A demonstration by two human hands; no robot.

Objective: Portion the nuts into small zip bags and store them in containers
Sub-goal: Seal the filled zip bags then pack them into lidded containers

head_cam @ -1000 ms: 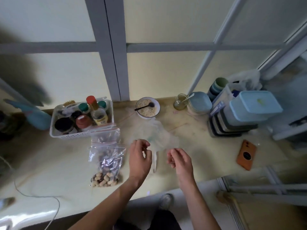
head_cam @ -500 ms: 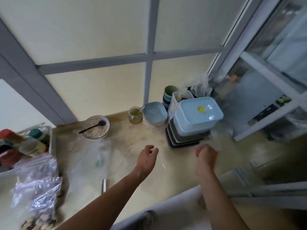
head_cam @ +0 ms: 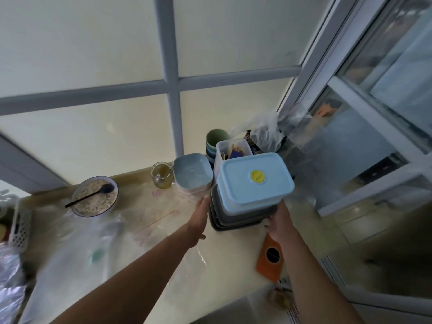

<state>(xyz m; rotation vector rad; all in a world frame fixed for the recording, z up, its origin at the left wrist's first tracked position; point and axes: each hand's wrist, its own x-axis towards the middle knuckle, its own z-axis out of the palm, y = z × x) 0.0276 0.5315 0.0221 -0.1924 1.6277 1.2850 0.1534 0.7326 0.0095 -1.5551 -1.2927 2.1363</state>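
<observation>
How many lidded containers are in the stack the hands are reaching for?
1 with a lid: the light blue-lidded container on top. Beneath it sit several nested grey trays, no lids visible; their exact number is unclear. Left hand and right hand flank the stack.

Stack of grey containers (head_cam: pixel 236 218), pale-blue lidded container (head_cam: pixel 256 181) on top, upright on counter

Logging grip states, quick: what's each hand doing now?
Left hand: open, fingers straight against the container stack.
Right hand: at the stack's right side; grip cannot be told.
</observation>
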